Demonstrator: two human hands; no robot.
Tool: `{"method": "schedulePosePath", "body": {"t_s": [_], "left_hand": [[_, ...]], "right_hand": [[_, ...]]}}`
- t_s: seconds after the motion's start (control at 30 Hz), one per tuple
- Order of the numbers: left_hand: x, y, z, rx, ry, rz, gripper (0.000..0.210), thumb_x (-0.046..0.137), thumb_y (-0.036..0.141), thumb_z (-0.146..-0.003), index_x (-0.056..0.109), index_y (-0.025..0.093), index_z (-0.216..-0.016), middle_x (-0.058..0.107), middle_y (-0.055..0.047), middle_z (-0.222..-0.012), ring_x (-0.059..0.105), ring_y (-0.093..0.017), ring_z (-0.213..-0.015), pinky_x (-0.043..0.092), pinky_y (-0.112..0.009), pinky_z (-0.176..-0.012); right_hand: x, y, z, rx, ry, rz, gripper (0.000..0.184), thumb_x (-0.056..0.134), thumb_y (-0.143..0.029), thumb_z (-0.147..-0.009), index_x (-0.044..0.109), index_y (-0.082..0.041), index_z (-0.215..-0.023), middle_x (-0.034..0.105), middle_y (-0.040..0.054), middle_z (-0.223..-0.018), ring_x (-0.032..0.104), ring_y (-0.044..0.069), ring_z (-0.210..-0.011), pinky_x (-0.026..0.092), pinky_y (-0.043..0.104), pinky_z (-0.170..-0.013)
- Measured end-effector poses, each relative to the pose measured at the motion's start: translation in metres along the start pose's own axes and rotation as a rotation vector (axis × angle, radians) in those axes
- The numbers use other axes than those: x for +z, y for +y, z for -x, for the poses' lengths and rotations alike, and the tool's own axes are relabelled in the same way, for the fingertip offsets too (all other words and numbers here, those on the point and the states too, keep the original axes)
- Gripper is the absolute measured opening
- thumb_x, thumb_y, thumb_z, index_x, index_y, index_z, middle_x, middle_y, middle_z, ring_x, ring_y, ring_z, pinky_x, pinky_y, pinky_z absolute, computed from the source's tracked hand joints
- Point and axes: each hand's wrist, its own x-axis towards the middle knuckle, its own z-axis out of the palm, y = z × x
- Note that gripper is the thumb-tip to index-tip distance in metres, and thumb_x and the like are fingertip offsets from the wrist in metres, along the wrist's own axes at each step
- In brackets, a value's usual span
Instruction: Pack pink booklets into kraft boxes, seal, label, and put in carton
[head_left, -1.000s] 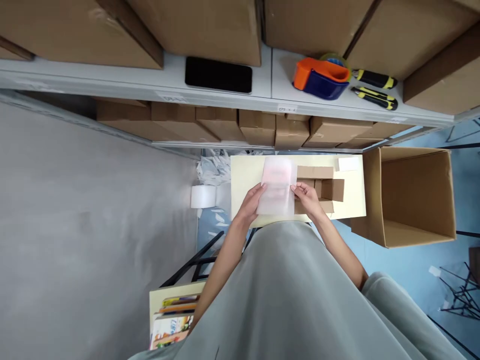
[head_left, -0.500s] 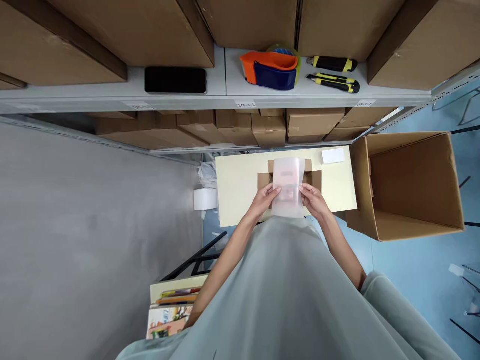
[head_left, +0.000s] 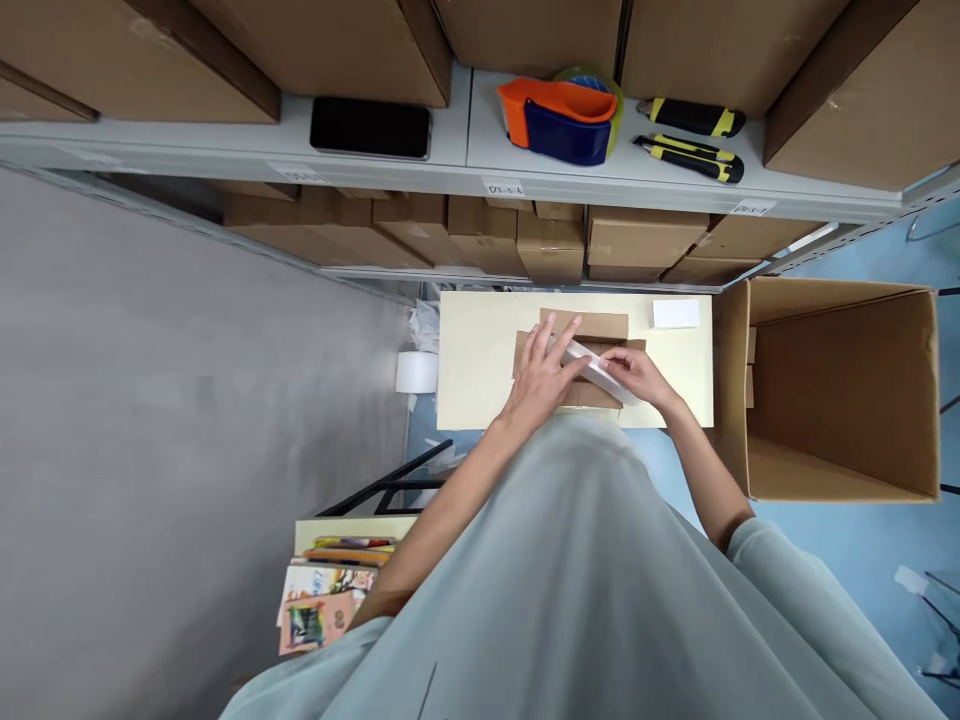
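A whitish, translucent wrapped flat packet (head_left: 609, 380) is tilted with a narrow side toward me, slanting down to the right over an opened small cardboard box (head_left: 589, 325). My left hand (head_left: 541, 378) has its fingers spread across the packet's upper left end; the thumb lies on the near side, so the packet sits between thumb and fingers. Thumb and fingertips of my right hand (head_left: 636, 374) pinch the packet near its middle. The inside of the box is mostly hidden beneath the packet and hands.
The pale table (head_left: 472, 370) bears a small white box (head_left: 675, 313). On its right stands a large open carton (head_left: 840, 390); on its left, a white roll (head_left: 416, 372). The shelf above holds a phone (head_left: 370, 127), tape dispenser (head_left: 562, 122) and box cutters (head_left: 690, 140).
The packet has turned from lying face-up to a slanted, edge-on position. My left hand has shifted up and spread its fingers; my right hand remains pinched on it. The view has shifted slightly.
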Motion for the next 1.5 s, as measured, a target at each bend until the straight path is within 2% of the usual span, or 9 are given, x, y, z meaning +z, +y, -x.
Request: {"method": "schedulePosePath", "body": {"t_s": [0.1, 0.17, 0.3, 0.43, 0.53, 0.8, 1.0, 1.23, 1.5], "left_hand": [[0.004, -0.004, -0.011, 0.011, -0.047, -0.038, 0.028, 0.058, 0.023, -0.109, 0.079, 0.030, -0.127, 0.059, -0.008, -0.167, 0.034, -0.037, -0.169, 0.023, -0.070, -0.139], [0.008, -0.008, -0.014, 0.010, -0.081, -0.030, 0.027, 0.057, 0.023, -0.110, 0.080, 0.028, -0.123, 0.075, -0.010, -0.142, 0.055, -0.034, -0.153, 0.023, -0.070, -0.139], [0.014, -0.016, -0.014, 0.012, -0.142, -0.043, 0.026, 0.055, 0.024, -0.110, 0.081, 0.025, -0.115, 0.078, -0.007, -0.102, 0.071, -0.028, -0.112, 0.023, -0.067, -0.140], [0.016, -0.021, -0.011, -0.029, -0.142, -0.045, 0.025, 0.057, 0.022, -0.107, 0.081, 0.024, -0.111, 0.075, -0.008, -0.105, 0.067, -0.028, -0.112, 0.032, -0.063, -0.136], [0.014, -0.026, -0.010, -0.069, -0.112, 0.006, 0.021, 0.061, 0.022, -0.105, 0.081, 0.024, -0.111, 0.073, -0.011, -0.121, 0.062, -0.032, -0.125, 0.042, -0.060, -0.127], [0.022, -0.045, -0.011, -0.131, -0.101, 0.021, 0.021, 0.063, 0.029, -0.107, 0.081, 0.023, -0.115, 0.073, -0.013, -0.121, 0.059, -0.033, -0.118, 0.048, -0.052, -0.104], [0.056, -0.064, -0.017, -0.146, -0.216, -0.029, 0.025, 0.059, 0.025, -0.106, 0.083, 0.023, -0.115, 0.077, -0.015, -0.114, 0.062, -0.035, -0.117, 0.046, -0.051, -0.100], [0.099, -0.079, -0.017, -0.200, -0.296, -0.091, 0.037, 0.047, 0.010, -0.099, 0.082, 0.020, -0.095, 0.077, -0.020, -0.098, 0.063, -0.037, -0.111, 0.046, -0.055, -0.101], [0.113, -0.078, -0.015, -0.168, -0.254, -0.074, 0.038, 0.046, 0.003, -0.095, 0.080, 0.020, -0.093, 0.077, -0.016, -0.086, 0.063, -0.035, -0.107, 0.047, -0.052, -0.103]], "right_hand": [[-0.005, 0.003, -0.011, -0.024, -0.069, 0.082, 0.044, 0.070, -0.060, -0.096, 0.080, -0.018, -0.100, 0.083, 0.0079, -0.102, 0.072, 0.023, -0.092, 0.057, 0.036, -0.089], [-0.006, 0.006, -0.017, -0.025, -0.097, 0.135, 0.040, 0.066, -0.055, -0.098, 0.080, -0.017, -0.100, 0.083, 0.0075, -0.100, 0.072, 0.023, -0.091, 0.057, 0.036, -0.088], [-0.007, 0.001, -0.019, -0.035, -0.090, 0.368, 0.029, 0.060, -0.036, -0.104, 0.082, -0.018, -0.105, 0.084, 0.0087, -0.107, 0.075, 0.025, -0.097, 0.058, 0.038, -0.093], [-0.004, -0.015, -0.011, -0.219, 0.051, 0.714, 0.026, 0.062, -0.027, -0.108, 0.083, -0.021, -0.123, 0.080, 0.0118, -0.129, 0.071, 0.030, -0.120, 0.054, 0.045, -0.110], [0.000, -0.020, -0.009, -0.259, 0.002, 0.882, 0.022, 0.068, -0.024, -0.107, 0.083, -0.023, -0.123, 0.079, 0.0115, -0.124, 0.070, 0.029, -0.118, 0.056, 0.042, -0.105], [0.012, -0.009, -0.022, -0.125, -0.083, 1.069, 0.028, 0.055, -0.020, -0.113, 0.079, -0.018, -0.126, 0.078, 0.0128, -0.124, 0.068, 0.028, -0.118, 0.054, 0.037, -0.102], [0.022, -0.002, -0.037, 0.059, -0.169, 1.230, 0.035, 0.047, -0.015, -0.112, 0.079, -0.017, -0.126, 0.077, 0.0170, -0.128, 0.068, 0.029, -0.124, 0.055, 0.035, -0.101], [0.041, 0.017, -0.063, 0.279, -0.266, 1.253, 0.040, 0.049, -0.002, -0.105, 0.082, -0.011, -0.126, 0.078, 0.0239, -0.134, 0.074, 0.030, -0.128, 0.056, 0.035, -0.105], [0.050, 0.033, -0.068, 0.352, -0.212, 1.238, 0.037, 0.053, -0.004, -0.105, 0.081, -0.006, -0.129, 0.078, 0.0308, -0.130, 0.077, 0.033, -0.128, 0.060, 0.039, -0.107]]}}
